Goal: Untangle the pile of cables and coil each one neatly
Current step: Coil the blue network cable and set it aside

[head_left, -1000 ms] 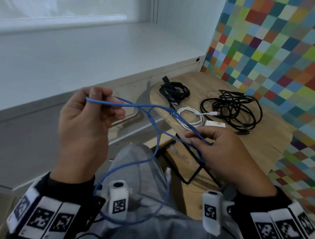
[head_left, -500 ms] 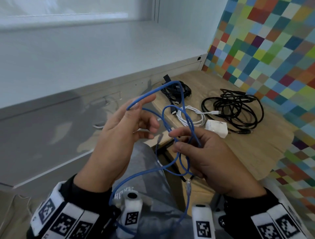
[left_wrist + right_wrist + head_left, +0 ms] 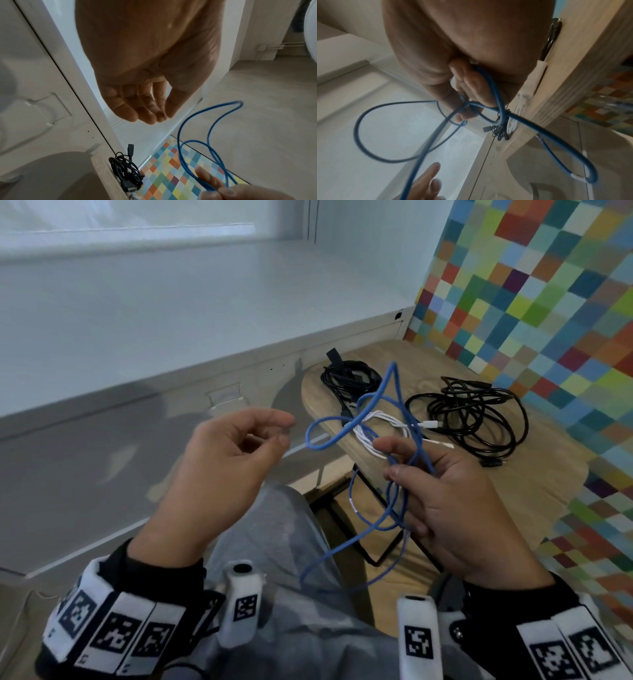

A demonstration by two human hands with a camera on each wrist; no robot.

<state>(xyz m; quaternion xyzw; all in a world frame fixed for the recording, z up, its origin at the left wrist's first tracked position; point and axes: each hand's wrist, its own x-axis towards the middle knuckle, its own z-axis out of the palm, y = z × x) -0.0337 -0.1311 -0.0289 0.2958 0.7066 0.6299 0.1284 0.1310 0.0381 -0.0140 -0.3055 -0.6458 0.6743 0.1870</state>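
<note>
The right hand (image 3: 448, 501) is pinching the light, springy blue cable's (image 3: 388, 405) gathered loops in its grip; the left hand (image 3: 219, 460) is hovering relaxed, empty, beside them.

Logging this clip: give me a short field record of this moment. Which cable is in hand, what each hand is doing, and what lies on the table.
cable in hand: blue cable, in loose loops, its lower part hanging toward the lap
right hand: grips the gathered strands of the blue cable
left hand: holds nothing, fingers loosely curled, apart from the cable
wooden table: small black bundle at the far left, white cable in the middle, large black cable spread loosely on the right
coiling of blue cable: not yet neat
</note>
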